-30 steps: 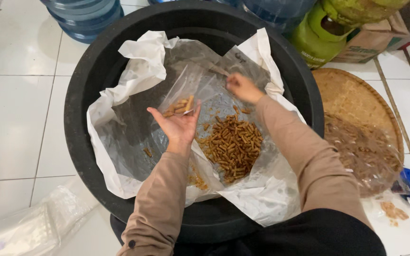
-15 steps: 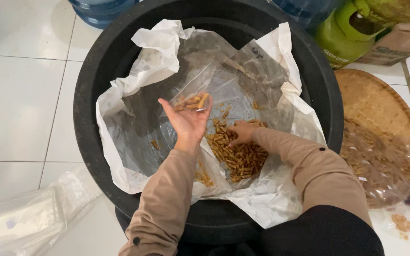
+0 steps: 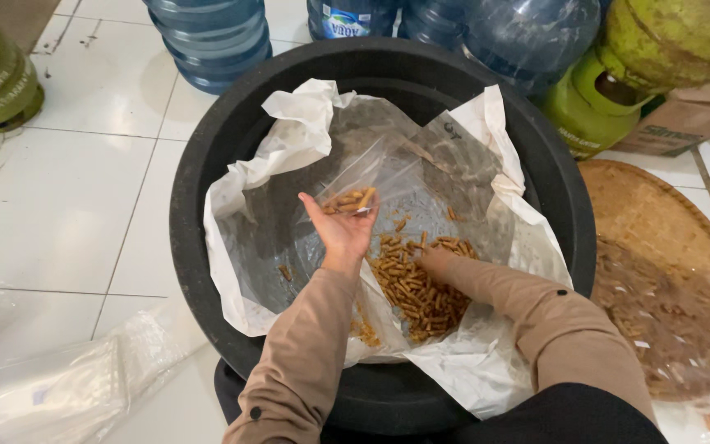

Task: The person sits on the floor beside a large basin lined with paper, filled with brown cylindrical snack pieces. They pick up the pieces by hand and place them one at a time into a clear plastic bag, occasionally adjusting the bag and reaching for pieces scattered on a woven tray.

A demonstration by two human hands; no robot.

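Two hands work inside the black tub (image 3: 207, 164) at the middle of the frame, and what matters is how the heap of snack sticks (image 3: 417, 288) lies between them. The left hand (image 3: 340, 226) is raised palm up near the centre, fingers loosely cupped and half open, cradling a few of the tan sticks together with the mouth of a small clear plastic bag (image 3: 363, 177) that rises toward the top of the frame. The right hand (image 3: 435, 259) sits lower and to the right, reaching down into the top edge of the heap; its fingers are mostly buried among the sticks, so how far it is closed cannot be told. The heap therefore lies just below and right of the left hand and touches the right hand, which is plainly the nearer one. It runs from centre toward the lower middle of the frame, longer up and down than across. The sticks are short, thin, golden brown and lie every which way on a clear plastic sheet over crumpled white paper (image 3: 306, 115) lining the tub. A woven tray (image 3: 651, 214) at the right edge holds more, under plastic.
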